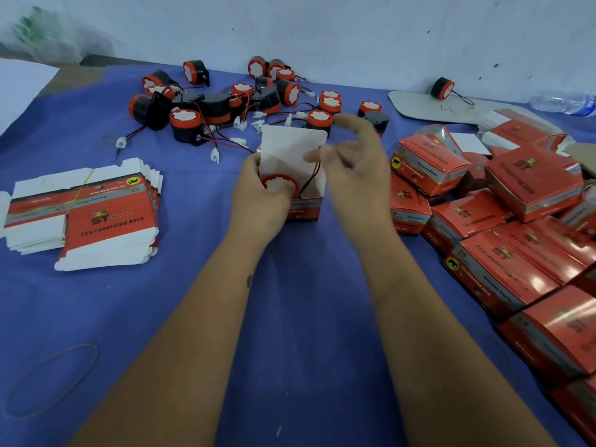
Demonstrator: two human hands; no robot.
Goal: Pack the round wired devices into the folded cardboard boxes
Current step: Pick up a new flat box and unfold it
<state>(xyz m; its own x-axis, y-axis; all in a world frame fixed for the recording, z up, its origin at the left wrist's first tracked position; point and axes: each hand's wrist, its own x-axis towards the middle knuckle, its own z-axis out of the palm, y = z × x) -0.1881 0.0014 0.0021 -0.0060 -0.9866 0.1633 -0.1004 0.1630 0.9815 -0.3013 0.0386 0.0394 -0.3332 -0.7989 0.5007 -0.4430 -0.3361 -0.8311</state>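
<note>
On the blue cloth-covered table [300, 301], the left hand [258, 201] grips a small open red-and-white cardboard box [298, 175], fingers wrapped round its left side, thumb pressing on the round red-rimmed wired device [279, 183] that sits inside the box mouth. The box's white top flap stands upright behind it. The right hand [354, 169] hovers just beside the box's right side, motion-blurred — its fingers are loosely curled and spread, and whether they pinch the device's red-and-black wire [315, 174] I cannot tell. Beyond the box lies a heap of loose black-and-red round devices [225, 101]. A stack of flat unfolded cartons [87, 214] lies to the left — closed red boxes [503, 240] pile up on the right.
</note>
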